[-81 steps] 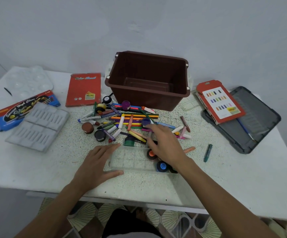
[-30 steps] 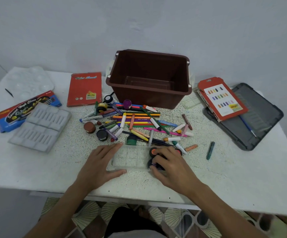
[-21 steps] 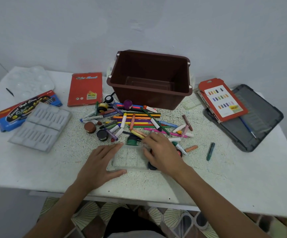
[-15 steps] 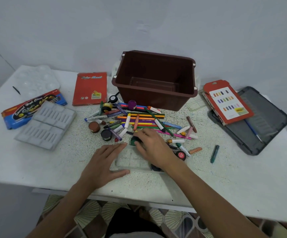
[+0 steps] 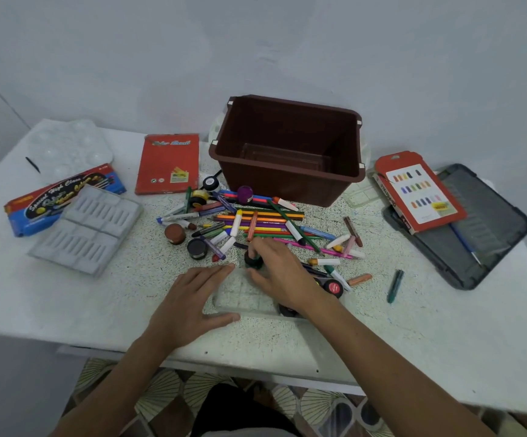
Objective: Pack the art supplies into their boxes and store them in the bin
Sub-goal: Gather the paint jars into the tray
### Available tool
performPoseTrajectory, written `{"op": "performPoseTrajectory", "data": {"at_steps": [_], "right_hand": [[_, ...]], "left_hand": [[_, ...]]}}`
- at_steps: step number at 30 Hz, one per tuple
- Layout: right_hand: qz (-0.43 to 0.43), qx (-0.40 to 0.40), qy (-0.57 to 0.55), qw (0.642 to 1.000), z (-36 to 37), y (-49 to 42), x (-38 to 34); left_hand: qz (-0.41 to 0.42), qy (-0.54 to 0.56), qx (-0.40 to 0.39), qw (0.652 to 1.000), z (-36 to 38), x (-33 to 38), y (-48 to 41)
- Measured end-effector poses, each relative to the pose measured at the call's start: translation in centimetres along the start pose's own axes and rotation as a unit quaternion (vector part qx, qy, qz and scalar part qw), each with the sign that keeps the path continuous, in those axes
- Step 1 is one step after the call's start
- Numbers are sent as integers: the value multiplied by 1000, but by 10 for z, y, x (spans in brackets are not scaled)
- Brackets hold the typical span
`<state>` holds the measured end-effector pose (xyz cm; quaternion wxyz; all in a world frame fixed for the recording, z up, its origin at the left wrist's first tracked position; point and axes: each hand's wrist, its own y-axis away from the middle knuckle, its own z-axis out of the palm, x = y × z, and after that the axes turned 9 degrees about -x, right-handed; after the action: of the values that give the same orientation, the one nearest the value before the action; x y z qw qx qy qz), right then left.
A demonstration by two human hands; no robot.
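Nothing's in your bin point(image 5: 287, 187) yet: your right hand point(image 5: 282, 272) pinches a dark paint pot point(image 5: 252, 262), left hand point(image 5: 193, 299) spread flat on the clear tray point(image 5: 244, 294), markers point(image 5: 265, 223) all loose.

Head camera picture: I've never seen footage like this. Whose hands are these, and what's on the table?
No machine here: a person wears a camera on the head, so this single view looks forward and down at their own bare hands. The left hand rests open against the left end of a clear compartment tray on the white table. The right hand pinches a small dark paint pot at the tray's far edge. Beyond lies a loose pile of markers and crayons, then a brown bin. A grey insert tray sits to the left, a dark case to the right.
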<state>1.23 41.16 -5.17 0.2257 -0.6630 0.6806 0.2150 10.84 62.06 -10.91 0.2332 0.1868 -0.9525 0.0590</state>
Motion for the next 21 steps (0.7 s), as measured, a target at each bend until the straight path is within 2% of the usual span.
{"op": "performPoseTrajectory", "data": {"at_steps": [5,8,16,21], "right_hand": [[10,54,-55,997,-15,17,-2],[16,44,-63,997,-24,31,-4],[21,-11,88,996,-17,57,3],[29,-9,121,992,-9,56,4]], "left_hand": [[2,-5,3,1000,-1,0,0],[0,-7,2,1000,-1,0,0],[1,-2,5,1000,0,-1,-1],[5,-12,8,1000,1,-1,-1]]}}
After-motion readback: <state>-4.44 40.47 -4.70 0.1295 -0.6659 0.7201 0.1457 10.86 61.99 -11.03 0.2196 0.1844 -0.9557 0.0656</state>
